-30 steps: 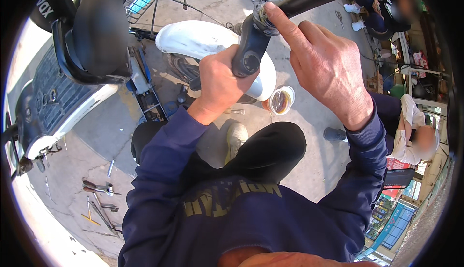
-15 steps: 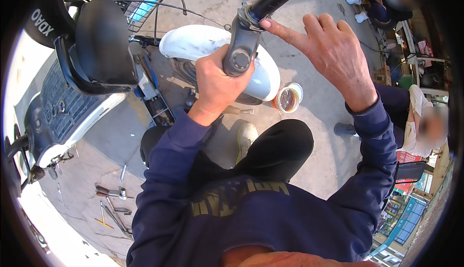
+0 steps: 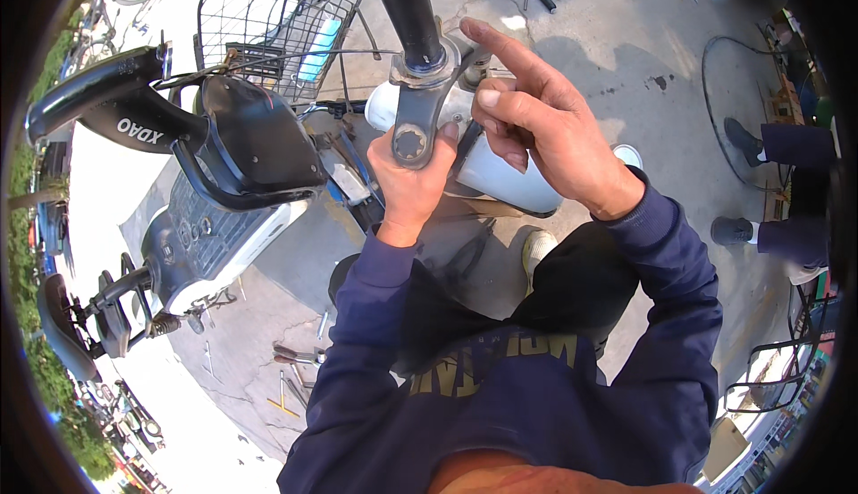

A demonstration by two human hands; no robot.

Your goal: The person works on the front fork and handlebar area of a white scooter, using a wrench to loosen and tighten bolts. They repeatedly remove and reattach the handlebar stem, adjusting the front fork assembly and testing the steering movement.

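Observation:
My left hand [image 3: 407,185] is wrapped round the dark metal front fork [image 3: 416,109], just below its round bolt cap. The fork's black steering tube [image 3: 400,2] slants up and away from a bearing ring [image 3: 420,67] at its crown. My right hand [image 3: 554,136] is to the right of the crown, holding nothing, with the index finger stretched out beside the ring and the other fingers partly curled. Under the fork is a white mudguard [image 3: 514,177], partly hidden by my hands.
To the left stands a white and black electric scooter [image 3: 214,235]. A wire basket [image 3: 268,29] holding a blue packet [image 3: 319,50] is at the far left. Hand tools [image 3: 295,357] lie on the ground at lower left. Another person's legs [image 3: 795,185] are at the right; a cup [image 3: 627,156] is nearer.
The view has shifted, and the fork now leans the other way, its tube pointing up and left. My right index finger has come away from the ring, and its thumb and other fingers have turned inward.

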